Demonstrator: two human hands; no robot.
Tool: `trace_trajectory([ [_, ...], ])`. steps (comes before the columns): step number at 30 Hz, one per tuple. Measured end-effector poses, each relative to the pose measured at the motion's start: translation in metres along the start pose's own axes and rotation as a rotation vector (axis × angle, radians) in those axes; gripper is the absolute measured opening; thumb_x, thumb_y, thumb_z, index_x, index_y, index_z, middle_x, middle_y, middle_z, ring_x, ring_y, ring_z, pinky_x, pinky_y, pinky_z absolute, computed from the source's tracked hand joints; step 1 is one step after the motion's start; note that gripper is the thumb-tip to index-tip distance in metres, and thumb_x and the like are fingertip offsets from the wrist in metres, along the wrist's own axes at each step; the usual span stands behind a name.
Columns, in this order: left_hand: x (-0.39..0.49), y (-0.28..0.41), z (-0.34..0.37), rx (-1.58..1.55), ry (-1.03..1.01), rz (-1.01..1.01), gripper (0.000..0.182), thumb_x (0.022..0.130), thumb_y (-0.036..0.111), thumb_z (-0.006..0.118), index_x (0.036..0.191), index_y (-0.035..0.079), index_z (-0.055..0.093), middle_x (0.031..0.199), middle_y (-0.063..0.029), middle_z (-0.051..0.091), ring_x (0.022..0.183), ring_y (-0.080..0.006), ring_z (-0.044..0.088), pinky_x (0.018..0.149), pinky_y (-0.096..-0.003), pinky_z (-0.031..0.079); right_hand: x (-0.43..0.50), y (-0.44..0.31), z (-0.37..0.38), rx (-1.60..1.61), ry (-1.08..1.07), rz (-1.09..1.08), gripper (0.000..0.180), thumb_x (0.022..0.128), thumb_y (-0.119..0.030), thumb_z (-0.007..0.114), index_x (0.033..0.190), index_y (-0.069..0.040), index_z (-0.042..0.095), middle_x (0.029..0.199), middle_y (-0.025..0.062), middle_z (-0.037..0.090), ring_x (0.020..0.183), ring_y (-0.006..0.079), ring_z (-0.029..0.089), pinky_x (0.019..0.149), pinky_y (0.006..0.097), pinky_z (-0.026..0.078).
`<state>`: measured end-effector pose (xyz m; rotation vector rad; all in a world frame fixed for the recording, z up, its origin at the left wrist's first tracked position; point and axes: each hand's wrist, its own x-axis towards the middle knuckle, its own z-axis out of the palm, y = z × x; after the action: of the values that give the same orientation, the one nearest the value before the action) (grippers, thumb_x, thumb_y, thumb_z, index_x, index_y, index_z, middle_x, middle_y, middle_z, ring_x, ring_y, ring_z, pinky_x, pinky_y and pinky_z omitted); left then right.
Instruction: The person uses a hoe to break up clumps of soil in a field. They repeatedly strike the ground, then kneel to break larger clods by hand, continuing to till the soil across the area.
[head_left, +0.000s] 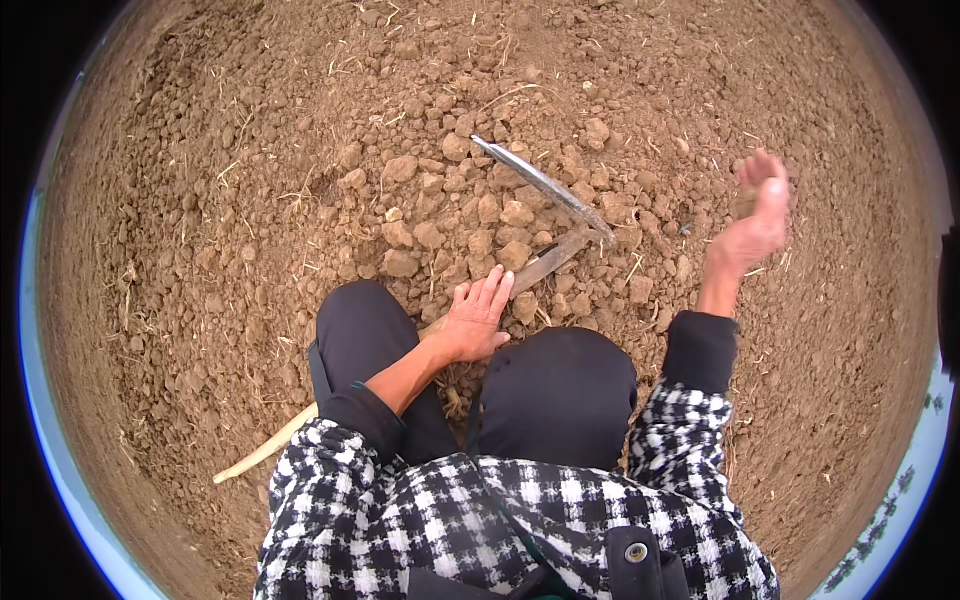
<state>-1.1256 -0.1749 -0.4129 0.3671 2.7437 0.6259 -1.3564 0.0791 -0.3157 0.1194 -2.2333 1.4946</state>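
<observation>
A hoe lies on loose, cloddy soil, its metal blade (544, 184) seen nearly edge-on and slanting up to the left. From the blade's lower end, the wooden handle (551, 264) runs down-left beneath my left hand (478, 319) and past my left knee. That hand lies palm down over the handle, fingers stretched out rather than wrapped around it. Off to the right, my right hand (754, 214) is raised above the ground and blurred, with its fingers curled. Something brownish shows between thumb and fingers; whether it is a clod or the soil behind is unclear.
Larger soil clods (480, 214) are heaped around the blade, in front of my dark-trousered knees (559, 397). Dry straw and root bits (300, 196) are scattered over the field. The handle's pale end (259, 454) sticks out at my left side.
</observation>
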Motion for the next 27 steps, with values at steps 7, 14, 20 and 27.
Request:
trace_trajectory([
  [7,0.0,-0.004,0.001,-0.024,-0.002,0.017,0.107,0.078,0.041,0.073,0.154,0.003,0.009,0.157,-0.0225,0.015,0.137,-0.0365,0.03,0.111,-0.0494,0.02,-0.015,-0.032,0.024,0.298,-0.471,0.636,0.03,0.099,-0.022,0.049,0.109,-0.001,0.067,0.099,0.0146,0.07,0.086,0.0217,0.069,0.077,0.036,0.06],
  [14,0.001,-0.002,-0.001,-0.025,-0.009,0.003,0.107,0.077,0.041,0.074,0.154,0.001,0.01,0.156,-0.024,0.017,0.136,-0.0374,0.031,0.111,-0.0497,0.021,-0.027,-0.003,0.03,-0.313,-0.187,-0.28,0.036,0.098,-0.022,0.052,0.127,-0.002,0.06,0.117,0.0146,0.067,0.106,0.0242,0.064,0.096,0.0353,0.05],
  [20,0.002,-0.003,-0.001,-0.028,-0.016,0.012,0.108,0.077,0.042,0.074,0.154,0.001,0.01,0.155,-0.0244,0.018,0.135,-0.0374,0.032,0.11,-0.05,0.022,-0.018,-0.028,0.024,0.221,-0.372,0.503,0.039,0.099,-0.031,0.053,0.123,-0.004,0.063,0.109,0.0138,0.069,0.091,0.0207,0.068,0.077,0.0332,0.057],
  [27,-0.001,0.0,-0.011,-0.07,0.087,0.046,0.087,0.082,0.035,0.07,0.148,0.003,0.024,0.146,-0.0232,0.031,0.128,-0.0384,0.041,0.104,-0.0486,0.031,-0.05,-0.029,0.042,-0.124,-0.339,0.074,0.031,0.091,-0.025,0.062,0.114,-0.005,0.067,0.109,0.0087,0.067,0.095,0.0179,0.064,0.086,0.0299,0.049],
])
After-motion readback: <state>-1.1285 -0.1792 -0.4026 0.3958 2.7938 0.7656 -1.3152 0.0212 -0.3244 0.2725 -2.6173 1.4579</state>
